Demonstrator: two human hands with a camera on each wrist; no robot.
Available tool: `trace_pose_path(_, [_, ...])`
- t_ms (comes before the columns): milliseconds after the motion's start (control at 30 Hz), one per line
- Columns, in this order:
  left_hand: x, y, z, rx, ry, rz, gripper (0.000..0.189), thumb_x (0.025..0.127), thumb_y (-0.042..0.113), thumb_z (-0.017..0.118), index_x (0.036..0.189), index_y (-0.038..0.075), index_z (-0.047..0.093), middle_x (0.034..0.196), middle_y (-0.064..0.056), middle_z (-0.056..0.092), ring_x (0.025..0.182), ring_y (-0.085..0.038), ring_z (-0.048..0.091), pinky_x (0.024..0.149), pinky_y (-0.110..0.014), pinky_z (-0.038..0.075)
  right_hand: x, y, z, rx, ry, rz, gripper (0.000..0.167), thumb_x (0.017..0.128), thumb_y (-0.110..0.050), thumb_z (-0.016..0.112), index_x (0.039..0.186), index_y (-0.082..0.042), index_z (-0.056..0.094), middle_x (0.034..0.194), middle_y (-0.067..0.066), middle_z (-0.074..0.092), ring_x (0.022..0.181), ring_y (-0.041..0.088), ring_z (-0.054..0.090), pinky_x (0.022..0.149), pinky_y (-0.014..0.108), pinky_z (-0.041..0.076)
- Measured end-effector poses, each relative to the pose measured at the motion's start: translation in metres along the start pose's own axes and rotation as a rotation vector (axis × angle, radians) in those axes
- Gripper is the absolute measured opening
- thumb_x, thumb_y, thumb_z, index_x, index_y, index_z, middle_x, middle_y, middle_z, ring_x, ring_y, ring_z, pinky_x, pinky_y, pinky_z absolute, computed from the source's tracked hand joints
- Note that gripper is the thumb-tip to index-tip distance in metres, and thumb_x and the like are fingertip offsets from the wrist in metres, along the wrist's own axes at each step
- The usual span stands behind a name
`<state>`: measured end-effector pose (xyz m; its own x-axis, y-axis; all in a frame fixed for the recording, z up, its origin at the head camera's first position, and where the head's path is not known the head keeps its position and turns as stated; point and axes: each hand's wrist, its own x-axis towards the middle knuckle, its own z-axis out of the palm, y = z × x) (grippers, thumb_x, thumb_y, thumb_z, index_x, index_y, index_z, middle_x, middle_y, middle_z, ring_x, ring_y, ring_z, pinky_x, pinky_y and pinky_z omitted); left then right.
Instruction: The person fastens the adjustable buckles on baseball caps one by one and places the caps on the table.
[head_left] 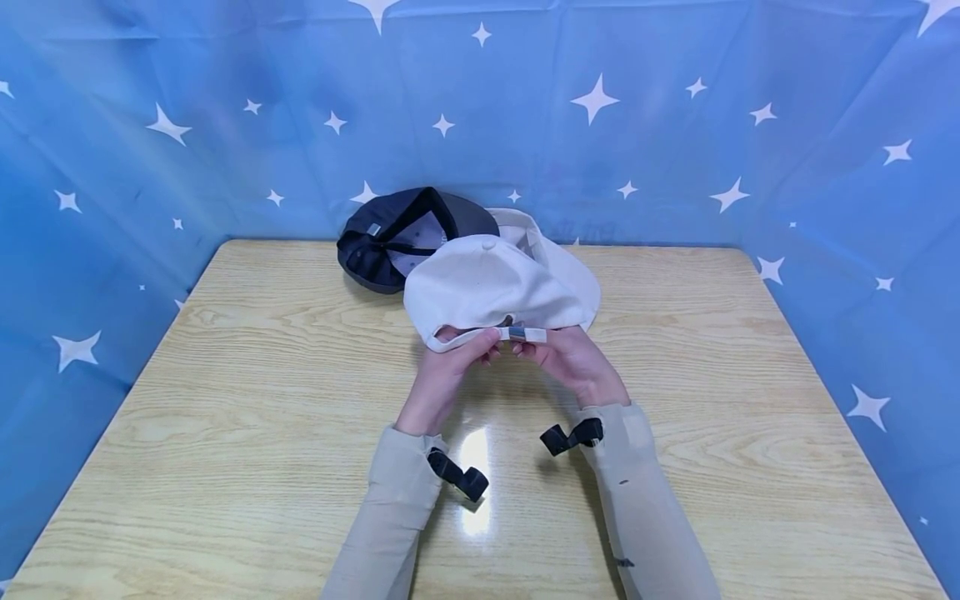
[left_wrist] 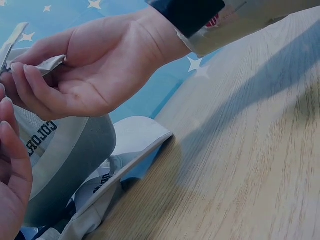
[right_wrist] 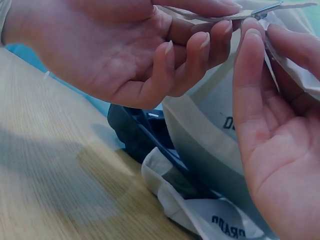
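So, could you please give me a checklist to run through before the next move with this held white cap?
1. Left hand and right hand both pinching the back strap: ok.
2. Held white cap crown up: ok.
3. Metal buckle between the hands: ok.
4. Buckle clasp locked: cannot tell.
5. Space behind free: not ok; dark cap and another white cap lie there.

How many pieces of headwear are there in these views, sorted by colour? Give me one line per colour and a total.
White fabric caps with rounded crowns: 2
Dark fabric cap with a rounded crown: 1
Total: 3
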<state>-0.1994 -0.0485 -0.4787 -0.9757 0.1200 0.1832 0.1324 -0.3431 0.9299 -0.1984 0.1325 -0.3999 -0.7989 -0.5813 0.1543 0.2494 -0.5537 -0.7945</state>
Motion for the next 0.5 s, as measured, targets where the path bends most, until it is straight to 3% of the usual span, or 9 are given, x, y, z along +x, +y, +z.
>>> trace_pose_path(200, [0.0001, 0.0005, 0.0004, 0.000, -0.004, -0.007, 0.027, 0.081, 0.024, 0.067, 0.097, 0.003, 0.063, 0.086, -0.018, 0.063, 0.074, -0.033, 0.059, 0.066, -0.038, 0.048, 0.0010, 0.0006, -0.0021, 0.026, -0.041, -0.019, 0.012, 0.085, 0.001, 0.056, 0.095, 0.002, 0.063, 0.091, 0.013, 0.063, 0.074, 0.018, 0.060, 0.068, 0.025, 0.050])
trace_pose_path(500, [0.0003, 0.0016, -0.0041, 0.007, 0.023, -0.043, 0.029, 0.080, 0.026, 0.067, 0.097, 0.003, 0.063, 0.087, -0.020, 0.062, 0.078, -0.032, 0.059, 0.067, -0.037, 0.047, 0.0011, 0.0002, -0.0017, 0.026, -0.019, -0.016, 0.009, 0.086, 0.002, 0.054, 0.092, -0.001, 0.060, 0.088, 0.010, 0.062, 0.071, 0.016, 0.059, 0.064, 0.023, 0.049])
